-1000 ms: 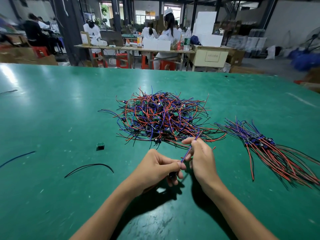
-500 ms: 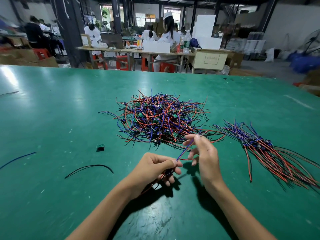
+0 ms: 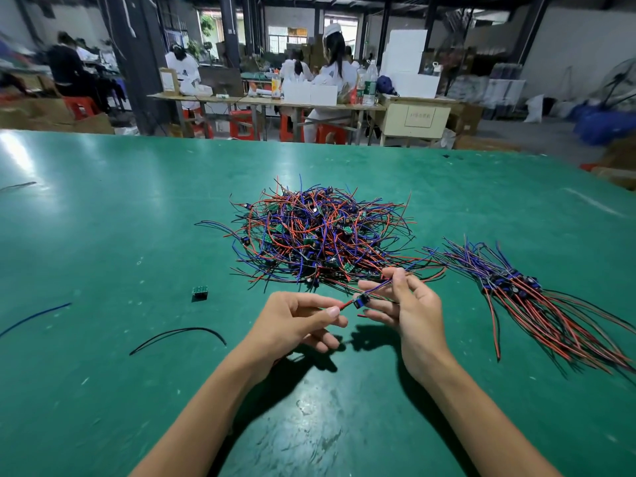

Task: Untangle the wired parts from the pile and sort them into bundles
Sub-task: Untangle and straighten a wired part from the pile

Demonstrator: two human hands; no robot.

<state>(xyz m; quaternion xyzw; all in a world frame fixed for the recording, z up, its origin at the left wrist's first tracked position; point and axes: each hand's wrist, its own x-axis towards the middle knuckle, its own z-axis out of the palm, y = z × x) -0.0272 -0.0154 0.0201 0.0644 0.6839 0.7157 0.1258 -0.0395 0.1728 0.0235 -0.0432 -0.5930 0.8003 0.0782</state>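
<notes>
- Holding one wired part [image 3: 360, 300] between both hands, just above the green bench [image 3: 103, 235], near the front edge of the pile [image 3: 320, 235].
- Left hand [image 3: 296, 321] pinched the part's red wire end between thumb and forefinger; other fingers curled loosely under.
- Right hand [image 3: 409, 304] pinched the blue-purple wires of the same part between thumb and forefinger, remaining fingers spread and relaxed below.
- Small blue-black module of the part hung in the gap between the two hands, wires running out to each side.
- Pile of tangled red, blue and black wires with small green boards sat mid-bench, just beyond the hands.
- Some wires held in the right hand ran on up toward the pile's near right edge; could not tell whether they were free of it.
- Sorted bundle [image 3: 537, 297] lay to the right of the pile, apart from it: modules lined up in the middle, blue ends fanned toward the far side, red and black leads trailing to the near right.
- Loose small green board [image 3: 199, 292] lay alone left of the hands.
- Curved black wire [image 3: 179, 335] lay on the bench at near left; a blue wire [image 3: 34, 320] lay further left by the frame edge.
- Background: other workers seated at tables, red stools, white boxes, all blurry.
</notes>
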